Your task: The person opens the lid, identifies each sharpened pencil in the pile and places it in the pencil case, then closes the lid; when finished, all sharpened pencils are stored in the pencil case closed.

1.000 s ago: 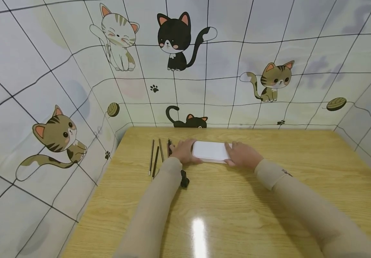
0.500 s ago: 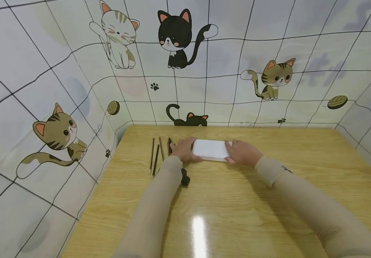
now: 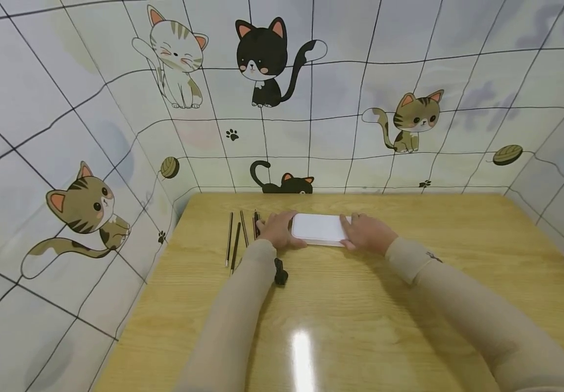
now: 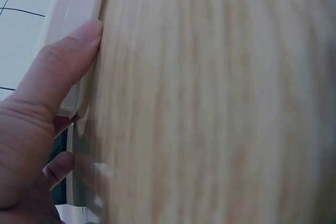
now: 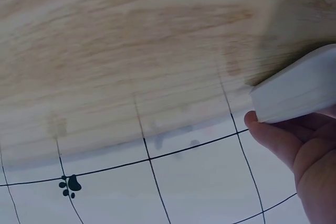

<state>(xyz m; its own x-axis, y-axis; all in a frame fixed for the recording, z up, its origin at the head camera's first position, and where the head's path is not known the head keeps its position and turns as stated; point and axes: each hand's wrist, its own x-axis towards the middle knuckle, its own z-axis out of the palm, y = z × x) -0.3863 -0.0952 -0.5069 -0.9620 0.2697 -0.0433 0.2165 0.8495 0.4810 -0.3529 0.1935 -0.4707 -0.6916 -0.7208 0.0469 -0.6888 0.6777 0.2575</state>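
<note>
Box [image 3: 316, 226], white, its ends gripped by a person's left hand [image 3: 277, 231] and right hand [image 3: 369, 233], thumbs on its near side. It looks light, stiff and smooth, perhaps slippery; both ends seem the surest hold. It sits on the table [image 3: 360, 305], thin sticks [image 3: 235, 247] to its left. No lettering is readable.

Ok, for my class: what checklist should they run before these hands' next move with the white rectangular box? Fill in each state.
1. Left bare hand on the left end of the white rectangular box: ok.
2. Right bare hand on its right end: ok.
3. Thin dark pencil-like sticks clear of the left hand: cannot tell; the nearest lie close by its fingers.
4. Small black object clear of the box: ok, it lies beside the beige left sleeve.
5. Box contents known: cannot tell; its inside is not visible.
</note>
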